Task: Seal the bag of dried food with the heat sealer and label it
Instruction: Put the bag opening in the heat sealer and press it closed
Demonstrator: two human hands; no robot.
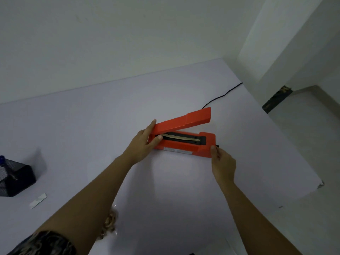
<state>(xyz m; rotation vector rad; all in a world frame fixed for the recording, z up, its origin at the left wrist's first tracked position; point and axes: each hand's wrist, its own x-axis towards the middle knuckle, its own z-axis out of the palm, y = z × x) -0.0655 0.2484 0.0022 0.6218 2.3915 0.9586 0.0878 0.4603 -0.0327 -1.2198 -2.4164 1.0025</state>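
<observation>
Table (165, 181) carries the heat sealer (184, 146) with its lever arm (184, 120) raised, probably being squared up for the bag of dried food (110, 222), which lies nearer the person than the sealer, half hidden under the left forearm and not yet sealed. Mesh holder (18, 179) and label strip (38, 200) sit well left of the sealer. Hands are apart: left hand (141, 144) grips the sealer's left end with its thumb on the base, right hand (223, 164) pinches the right end beside the black knob (217, 145).

Orange-red sealer (184, 124) with black bed (202, 140) and tan strip (180, 138); black cord (220, 96); pale lilac surface (92, 126); black mesh holder (16, 179); white label (37, 200); dark patterned sleeve (46, 243).
</observation>
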